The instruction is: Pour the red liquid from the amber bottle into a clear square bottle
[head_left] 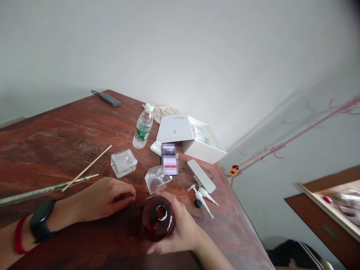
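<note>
Right hand (181,230) is curled closely round the body of a round amber glass bottle (149,221), which sits near the table's (70,138) near edge, neck upward. The grip leaves the uncapped mouth unobstructed; whether the base touches the table cannot be told. Left hand (108,198) rests on the wood, fingers loosely curled and holding nothing, just beside the bottle, apparently ready to steady it. That wrist carries a black smartwatch (39,221). Just beyond the bottle lies a clear square glass bottle (156,180), tilted, its neck turned toward the amber one. A second clear square glass bottle (123,163) stands further left. Two white pump dispensers (203,198) lie right of the hands beside a black cap (198,203), within easy reach and apparently set out for use. Behind them rests a flat silver-white bar (200,176). Toward the far corner, an open white box (205,144) has its lid (176,129) laid alongside, near a water bottle (143,125). A wooden stick (87,168) and a long glass tube (42,191) lie along the left side, away from the working area.
</note>
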`<action>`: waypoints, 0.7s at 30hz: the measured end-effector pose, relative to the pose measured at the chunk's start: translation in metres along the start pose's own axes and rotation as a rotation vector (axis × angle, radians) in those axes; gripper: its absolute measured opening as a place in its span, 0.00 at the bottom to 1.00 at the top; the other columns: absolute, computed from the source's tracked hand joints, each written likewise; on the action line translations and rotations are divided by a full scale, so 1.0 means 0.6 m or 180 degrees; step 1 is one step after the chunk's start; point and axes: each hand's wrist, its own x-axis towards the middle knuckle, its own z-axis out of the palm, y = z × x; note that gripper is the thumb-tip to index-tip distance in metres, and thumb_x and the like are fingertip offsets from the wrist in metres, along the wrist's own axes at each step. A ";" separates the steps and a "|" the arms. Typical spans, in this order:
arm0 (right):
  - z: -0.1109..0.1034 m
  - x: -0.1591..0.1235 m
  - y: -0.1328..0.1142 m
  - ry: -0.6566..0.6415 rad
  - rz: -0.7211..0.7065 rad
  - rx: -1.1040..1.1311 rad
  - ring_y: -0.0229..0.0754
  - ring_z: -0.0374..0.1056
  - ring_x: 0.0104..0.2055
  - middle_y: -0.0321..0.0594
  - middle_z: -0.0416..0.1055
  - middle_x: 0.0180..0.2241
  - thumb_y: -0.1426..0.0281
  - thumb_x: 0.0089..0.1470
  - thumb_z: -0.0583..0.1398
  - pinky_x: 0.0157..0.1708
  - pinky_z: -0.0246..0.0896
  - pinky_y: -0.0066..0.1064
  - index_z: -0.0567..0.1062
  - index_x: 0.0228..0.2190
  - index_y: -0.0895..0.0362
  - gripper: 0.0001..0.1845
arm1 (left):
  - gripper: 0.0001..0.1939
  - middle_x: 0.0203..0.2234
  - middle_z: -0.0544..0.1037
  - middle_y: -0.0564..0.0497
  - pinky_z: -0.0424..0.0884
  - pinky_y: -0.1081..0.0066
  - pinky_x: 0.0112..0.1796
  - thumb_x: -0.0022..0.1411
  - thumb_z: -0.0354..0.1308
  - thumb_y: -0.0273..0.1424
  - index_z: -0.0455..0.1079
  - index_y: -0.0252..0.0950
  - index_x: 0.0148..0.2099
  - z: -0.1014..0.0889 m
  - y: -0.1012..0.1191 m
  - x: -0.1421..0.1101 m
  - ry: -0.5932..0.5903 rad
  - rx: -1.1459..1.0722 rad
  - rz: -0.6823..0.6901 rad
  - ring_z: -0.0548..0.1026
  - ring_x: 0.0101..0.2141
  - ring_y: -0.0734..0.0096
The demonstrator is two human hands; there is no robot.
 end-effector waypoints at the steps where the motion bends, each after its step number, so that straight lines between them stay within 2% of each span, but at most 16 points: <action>1: 0.000 -0.001 0.001 0.0006 0.0009 0.0006 0.62 0.82 0.56 0.51 0.84 0.54 0.40 0.32 0.80 0.54 0.79 0.46 0.71 0.63 0.52 0.61 | 0.15 0.37 0.88 0.50 0.71 0.70 0.36 0.77 0.53 0.36 0.81 0.41 0.42 0.000 0.000 0.000 0.0007 -0.0003 0.0001 0.85 0.37 0.62; 9: 0.001 -0.001 0.002 -0.0038 -0.0051 0.0059 0.61 0.83 0.54 0.50 0.83 0.54 0.41 0.33 0.81 0.53 0.79 0.45 0.72 0.62 0.51 0.59 | 0.15 0.37 0.88 0.51 0.71 0.70 0.37 0.78 0.53 0.37 0.81 0.41 0.42 0.001 -0.003 -0.001 0.0038 0.0014 0.0023 0.85 0.37 0.63; 13: 0.003 -0.002 0.003 0.0064 -0.0007 -0.0042 0.62 0.83 0.55 0.52 0.83 0.54 0.38 0.30 0.80 0.53 0.80 0.46 0.71 0.62 0.52 0.63 | 0.15 0.36 0.88 0.51 0.70 0.70 0.36 0.78 0.53 0.36 0.80 0.41 0.42 0.001 -0.001 0.000 -0.0002 0.0030 0.0032 0.85 0.36 0.63; 21: 0.001 -0.001 0.001 0.0014 0.0055 -0.0085 0.63 0.83 0.55 0.52 0.84 0.53 0.38 0.29 0.80 0.53 0.80 0.45 0.72 0.61 0.53 0.63 | 0.16 0.35 0.88 0.51 0.71 0.70 0.36 0.77 0.53 0.35 0.81 0.41 0.42 0.000 0.001 0.000 0.0059 0.0026 0.0074 0.85 0.36 0.63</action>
